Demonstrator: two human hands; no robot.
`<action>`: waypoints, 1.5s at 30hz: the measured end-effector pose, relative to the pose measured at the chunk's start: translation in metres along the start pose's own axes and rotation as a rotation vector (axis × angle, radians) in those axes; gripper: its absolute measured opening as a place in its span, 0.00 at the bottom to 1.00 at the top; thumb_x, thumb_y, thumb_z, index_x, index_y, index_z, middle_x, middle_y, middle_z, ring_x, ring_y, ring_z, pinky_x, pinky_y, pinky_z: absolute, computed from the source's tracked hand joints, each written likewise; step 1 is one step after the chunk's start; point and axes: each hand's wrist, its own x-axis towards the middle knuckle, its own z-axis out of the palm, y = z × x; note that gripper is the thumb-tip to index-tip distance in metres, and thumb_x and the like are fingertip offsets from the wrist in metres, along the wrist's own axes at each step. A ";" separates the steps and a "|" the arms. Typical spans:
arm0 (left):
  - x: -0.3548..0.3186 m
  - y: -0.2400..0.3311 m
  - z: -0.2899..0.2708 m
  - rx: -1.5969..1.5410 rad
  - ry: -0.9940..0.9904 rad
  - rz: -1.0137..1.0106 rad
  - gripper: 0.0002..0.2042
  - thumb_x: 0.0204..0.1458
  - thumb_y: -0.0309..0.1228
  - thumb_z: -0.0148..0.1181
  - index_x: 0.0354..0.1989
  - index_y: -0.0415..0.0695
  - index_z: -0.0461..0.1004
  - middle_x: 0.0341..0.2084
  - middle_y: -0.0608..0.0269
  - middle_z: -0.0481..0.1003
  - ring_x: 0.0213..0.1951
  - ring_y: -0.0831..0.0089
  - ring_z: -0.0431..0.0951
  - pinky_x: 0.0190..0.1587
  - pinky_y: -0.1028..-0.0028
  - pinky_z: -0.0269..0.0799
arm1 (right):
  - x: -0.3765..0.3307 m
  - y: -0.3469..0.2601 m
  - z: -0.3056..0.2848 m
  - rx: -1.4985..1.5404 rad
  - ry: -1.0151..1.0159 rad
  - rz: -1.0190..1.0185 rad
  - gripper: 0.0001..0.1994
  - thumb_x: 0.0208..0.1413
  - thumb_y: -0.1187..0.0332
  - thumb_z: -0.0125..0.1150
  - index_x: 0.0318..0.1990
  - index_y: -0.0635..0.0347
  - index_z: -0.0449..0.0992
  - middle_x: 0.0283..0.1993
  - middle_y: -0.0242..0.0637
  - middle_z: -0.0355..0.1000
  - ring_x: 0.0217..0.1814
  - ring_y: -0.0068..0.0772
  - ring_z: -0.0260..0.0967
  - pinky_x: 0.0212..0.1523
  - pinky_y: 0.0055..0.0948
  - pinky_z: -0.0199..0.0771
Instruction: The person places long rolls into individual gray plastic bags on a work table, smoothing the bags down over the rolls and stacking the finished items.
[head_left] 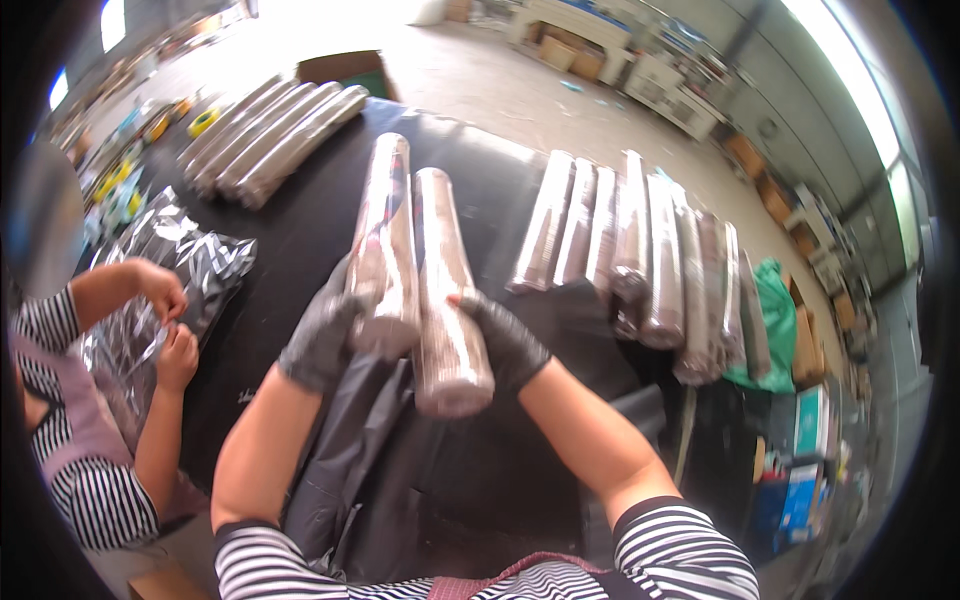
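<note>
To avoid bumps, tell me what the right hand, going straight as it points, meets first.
The right hand would first meet the right wrapped roll, which it touches; beyond, probably the left wrapped roll, though depth is unclear.

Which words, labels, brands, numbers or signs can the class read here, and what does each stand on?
None can be read clearly.
Black table: small pale mark, too blurred to read.
Teal-and-white box and blue box: any print is too small to read.
Left roll in the left hand, right roll in the right hand: no legible text.
</note>
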 end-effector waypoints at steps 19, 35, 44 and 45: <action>-0.230 -0.319 0.450 0.155 -0.885 -0.632 0.55 0.51 0.39 0.70 0.75 0.46 0.29 0.69 0.44 0.53 0.71 0.60 0.51 0.71 0.64 0.49 | -0.689 0.164 -0.155 -0.495 1.165 -0.605 0.32 0.42 0.58 0.76 0.55 0.63 0.71 0.48 0.38 0.75 0.49 0.32 0.72 0.51 0.36 0.75; -0.155 -0.379 0.289 0.986 0.423 -0.418 0.40 0.53 0.44 0.65 0.70 0.38 0.54 0.61 0.44 0.68 0.62 0.53 0.69 0.64 0.65 0.61 | -0.589 0.215 -0.237 -1.588 1.087 -0.611 0.27 0.54 0.66 0.64 0.61 0.64 0.66 0.55 0.51 0.71 0.58 0.51 0.69 0.60 0.43 0.68; -0.038 -0.319 0.193 1.248 0.584 -0.432 0.43 0.50 0.41 0.68 0.71 0.38 0.52 0.65 0.39 0.61 0.67 0.48 0.60 0.69 0.61 0.57 | -0.513 0.232 -0.225 -1.621 1.385 -0.007 0.31 0.48 0.48 0.70 0.55 0.56 0.72 0.52 0.46 0.72 0.57 0.50 0.69 0.58 0.47 0.67; -0.020 -0.311 0.189 1.305 0.523 -0.461 0.44 0.50 0.42 0.69 0.71 0.38 0.51 0.66 0.40 0.60 0.68 0.48 0.58 0.70 0.61 0.55 | -0.513 0.236 -0.222 -1.567 1.374 -0.009 0.31 0.47 0.49 0.71 0.55 0.57 0.72 0.52 0.46 0.72 0.57 0.49 0.69 0.58 0.47 0.67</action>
